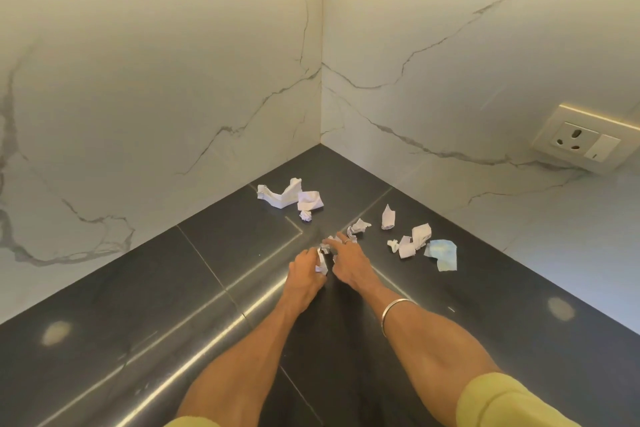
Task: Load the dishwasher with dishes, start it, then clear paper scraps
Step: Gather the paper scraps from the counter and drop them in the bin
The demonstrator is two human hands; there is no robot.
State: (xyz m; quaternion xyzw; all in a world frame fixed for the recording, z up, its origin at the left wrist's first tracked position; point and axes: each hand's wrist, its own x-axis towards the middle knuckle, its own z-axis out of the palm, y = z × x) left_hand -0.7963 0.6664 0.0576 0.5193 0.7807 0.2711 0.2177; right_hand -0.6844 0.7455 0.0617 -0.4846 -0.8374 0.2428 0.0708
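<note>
The left hand (pixel 304 272) is closed around crumpled white paper scraps (pixel 322 258). The right hand (pixel 348 262), fingers spread, presses more toward it on the dark tiled surface (pixel 207 288). Loose scraps remain: a cluster near the marble corner (pixel 291 196), others beside a pale blue piece (pixel 443 253). Clearing looks barely begun; no dishwasher shows.

Hidden and cut off on the corner counter

The crumpled scraps (pixel 322 258) between the left hand (pixel 304 274) and right hand (pixel 348 263) are mostly covered by the fingers; how many there are cannot be told. Both yellow sleeves (pixel 498 402) run off the frame at 6 o'clock. At 3 o'clock the wall socket (pixel 585 144) is clipped, and any print on the scraps is too small to read.
</note>
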